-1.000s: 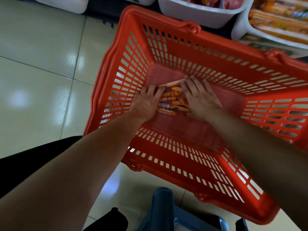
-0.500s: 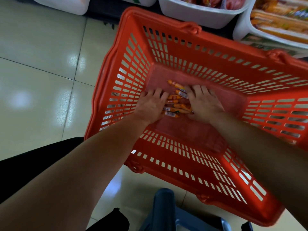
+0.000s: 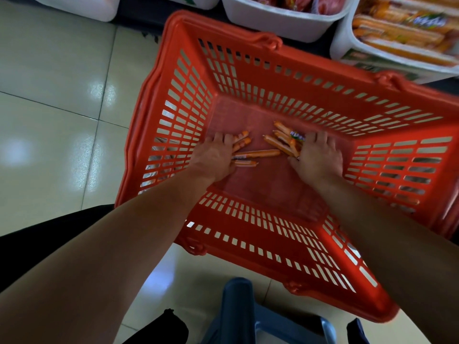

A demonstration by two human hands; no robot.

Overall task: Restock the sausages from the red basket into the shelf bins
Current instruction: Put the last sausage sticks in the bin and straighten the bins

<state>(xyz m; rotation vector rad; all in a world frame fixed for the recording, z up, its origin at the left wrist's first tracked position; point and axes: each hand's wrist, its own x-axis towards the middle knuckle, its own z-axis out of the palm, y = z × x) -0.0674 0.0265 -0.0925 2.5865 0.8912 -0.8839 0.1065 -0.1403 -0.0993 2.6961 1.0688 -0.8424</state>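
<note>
The red basket (image 3: 248,70) stands on the floor in front of me, and both my hands reach down to its bottom. My left hand (image 3: 214,157) curls over a small bunch of orange sausages (image 3: 250,153) whose ends stick out to the right of its fingers. My right hand (image 3: 319,158) grips a second bunch of sausages (image 3: 280,141) between thumb and fingers, their ends pointing up and left. A gap of bare basket floor separates the two bunches.
White shelf bins stand beyond the basket: one with red packs (image 3: 285,21) at top centre, one with orange sausage packs (image 3: 367,49) at top right, another white bin (image 3: 82,8) at top left. A blue-grey stool (image 3: 238,309) is below me. Glossy floor tiles (image 3: 62,108) lie left.
My hands, pressed together over one pile of sausages, have pulled apart to left and right. The pile has split into two bunches, one with each hand.
</note>
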